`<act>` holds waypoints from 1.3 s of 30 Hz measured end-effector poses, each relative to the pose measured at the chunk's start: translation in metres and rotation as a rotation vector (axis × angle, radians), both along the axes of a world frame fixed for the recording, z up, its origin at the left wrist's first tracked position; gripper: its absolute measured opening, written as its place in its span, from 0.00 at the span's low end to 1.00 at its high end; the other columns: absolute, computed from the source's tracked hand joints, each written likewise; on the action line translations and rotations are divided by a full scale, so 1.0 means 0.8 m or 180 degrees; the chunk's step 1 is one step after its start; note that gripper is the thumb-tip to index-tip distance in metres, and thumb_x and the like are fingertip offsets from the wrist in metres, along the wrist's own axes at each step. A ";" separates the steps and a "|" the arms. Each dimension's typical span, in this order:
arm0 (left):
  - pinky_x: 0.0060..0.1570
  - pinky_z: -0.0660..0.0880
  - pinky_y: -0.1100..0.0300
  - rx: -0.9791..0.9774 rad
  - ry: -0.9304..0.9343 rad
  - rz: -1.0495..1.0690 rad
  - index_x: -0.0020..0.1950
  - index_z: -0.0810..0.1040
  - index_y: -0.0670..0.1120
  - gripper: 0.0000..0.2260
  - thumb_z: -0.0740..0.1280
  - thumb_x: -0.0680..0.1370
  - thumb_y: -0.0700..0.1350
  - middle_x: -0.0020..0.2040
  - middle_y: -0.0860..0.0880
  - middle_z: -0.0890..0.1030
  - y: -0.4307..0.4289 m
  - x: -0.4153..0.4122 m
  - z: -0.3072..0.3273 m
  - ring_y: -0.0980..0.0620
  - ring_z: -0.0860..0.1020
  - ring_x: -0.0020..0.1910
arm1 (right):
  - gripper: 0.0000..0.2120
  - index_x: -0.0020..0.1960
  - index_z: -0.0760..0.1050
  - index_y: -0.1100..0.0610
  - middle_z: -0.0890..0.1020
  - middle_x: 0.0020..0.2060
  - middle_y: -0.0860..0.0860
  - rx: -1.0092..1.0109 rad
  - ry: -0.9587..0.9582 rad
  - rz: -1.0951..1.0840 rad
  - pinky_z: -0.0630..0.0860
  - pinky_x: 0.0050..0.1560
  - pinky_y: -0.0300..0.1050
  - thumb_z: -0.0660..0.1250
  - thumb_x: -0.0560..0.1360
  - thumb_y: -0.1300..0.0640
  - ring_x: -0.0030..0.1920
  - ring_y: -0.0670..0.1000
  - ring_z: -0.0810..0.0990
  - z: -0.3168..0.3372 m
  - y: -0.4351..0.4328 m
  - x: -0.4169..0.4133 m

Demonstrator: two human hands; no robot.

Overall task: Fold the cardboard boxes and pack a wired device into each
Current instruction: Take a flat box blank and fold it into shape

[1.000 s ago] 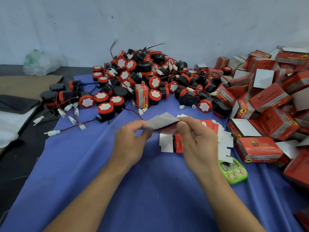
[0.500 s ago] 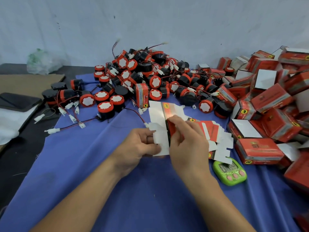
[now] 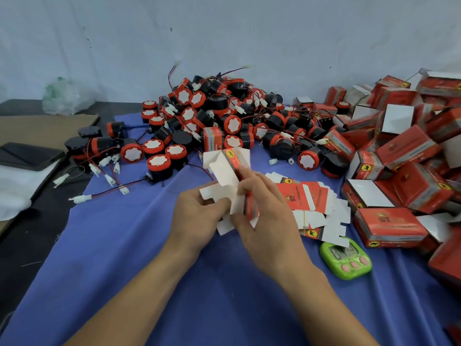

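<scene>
A flat red-and-white cardboard box blank (image 3: 225, 177) is held upright above the blue cloth (image 3: 124, 245) at the centre. My left hand (image 3: 197, 216) pinches its lower white flap. My right hand (image 3: 264, 216) grips its red panel from the right. A stack of flat blanks (image 3: 309, 203) lies just right of my hands. A pile of red-and-black wired devices (image 3: 214, 118) with white plugs fills the back of the cloth.
Folded red boxes (image 3: 399, 166) are heaped at the right. A green timer (image 3: 345, 260) sits near my right forearm. Loose wires and plugs (image 3: 104, 193) trail at the left. Brown cardboard (image 3: 42, 128) and a dark flat item (image 3: 25, 156) lie off the cloth, left.
The blank was lifted off the stack, turned from lying flat to standing upright, and its flaps have spread between my two hands, which moved closer together.
</scene>
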State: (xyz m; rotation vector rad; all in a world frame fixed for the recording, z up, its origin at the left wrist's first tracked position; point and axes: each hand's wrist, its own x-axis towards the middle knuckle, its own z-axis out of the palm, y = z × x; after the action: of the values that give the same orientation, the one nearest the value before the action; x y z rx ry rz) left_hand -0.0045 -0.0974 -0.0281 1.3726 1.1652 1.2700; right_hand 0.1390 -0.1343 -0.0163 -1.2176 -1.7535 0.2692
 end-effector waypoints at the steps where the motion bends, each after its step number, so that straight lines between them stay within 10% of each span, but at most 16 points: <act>1: 0.39 0.83 0.56 0.0048 0.0048 0.0163 0.51 0.87 0.56 0.13 0.70 0.72 0.42 0.45 0.54 0.88 0.000 0.002 0.000 0.53 0.86 0.44 | 0.14 0.52 0.68 0.44 0.71 0.67 0.32 0.0020 0.0140 -0.0023 0.67 0.59 0.26 0.69 0.79 0.62 0.71 0.33 0.67 0.001 -0.001 0.000; 7: 0.54 0.79 0.61 0.0556 -0.0111 0.0193 0.74 0.71 0.65 0.39 0.68 0.64 0.43 0.69 0.64 0.77 -0.002 -0.008 0.006 0.60 0.78 0.65 | 0.20 0.49 0.67 0.38 0.79 0.63 0.34 -0.0286 0.1131 0.0166 0.73 0.49 0.27 0.70 0.77 0.62 0.62 0.38 0.79 0.007 -0.004 0.010; 10: 0.70 0.71 0.51 0.1114 -0.0045 -0.0313 0.74 0.75 0.53 0.28 0.69 0.73 0.50 0.74 0.57 0.75 -0.006 -0.018 0.006 0.52 0.71 0.76 | 0.13 0.51 0.69 0.44 0.83 0.60 0.42 -0.0458 0.1639 0.0559 0.77 0.48 0.37 0.69 0.76 0.60 0.52 0.45 0.83 0.012 0.001 0.019; 15: 0.49 0.73 0.70 0.0963 0.0518 -0.0630 0.65 0.75 0.53 0.19 0.65 0.78 0.61 0.53 0.59 0.81 -0.013 -0.011 0.000 0.59 0.80 0.50 | 0.08 0.53 0.68 0.56 0.85 0.49 0.56 -0.0757 0.2002 0.0723 0.77 0.45 0.61 0.65 0.76 0.64 0.45 0.63 0.79 0.011 0.013 0.035; 19: 0.43 0.78 0.63 0.0432 0.0461 -0.0100 0.57 0.74 0.63 0.19 0.67 0.70 0.70 0.49 0.60 0.84 -0.001 -0.004 -0.001 0.57 0.82 0.47 | 0.07 0.52 0.71 0.57 0.84 0.46 0.53 -0.1104 0.2152 0.0980 0.79 0.46 0.45 0.65 0.80 0.67 0.47 0.52 0.82 0.005 0.019 0.037; 24: 0.49 0.81 0.52 0.0179 0.0233 0.0026 0.54 0.76 0.65 0.17 0.68 0.68 0.66 0.48 0.59 0.85 0.005 0.001 -0.008 0.57 0.82 0.47 | 0.05 0.54 0.74 0.58 0.86 0.51 0.56 -0.1356 0.2729 0.0875 0.74 0.56 0.56 0.67 0.79 0.63 0.50 0.55 0.81 -0.005 0.023 0.037; 29: 0.46 0.79 0.59 0.0028 0.0102 0.0018 0.53 0.80 0.63 0.16 0.69 0.67 0.49 0.49 0.59 0.85 0.005 0.005 -0.010 0.58 0.83 0.48 | 0.05 0.49 0.79 0.53 0.84 0.50 0.62 -0.1293 0.2335 0.0854 0.74 0.57 0.59 0.67 0.76 0.53 0.49 0.57 0.80 -0.005 0.022 0.032; 39: 0.56 0.80 0.54 0.0202 -0.0299 -0.0509 0.58 0.83 0.59 0.15 0.64 0.74 0.56 0.57 0.53 0.86 -0.006 0.004 -0.006 0.52 0.83 0.58 | 0.11 0.54 0.82 0.46 0.82 0.39 0.48 -0.1199 0.1291 0.0388 0.76 0.42 0.52 0.63 0.79 0.58 0.40 0.50 0.78 -0.012 0.022 0.020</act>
State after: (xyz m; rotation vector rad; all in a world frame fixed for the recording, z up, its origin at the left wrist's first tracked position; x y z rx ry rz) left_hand -0.0009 -0.1024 -0.0327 1.4075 0.9393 1.2517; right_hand 0.1547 -0.1164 -0.0257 -1.2121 -1.4581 0.8877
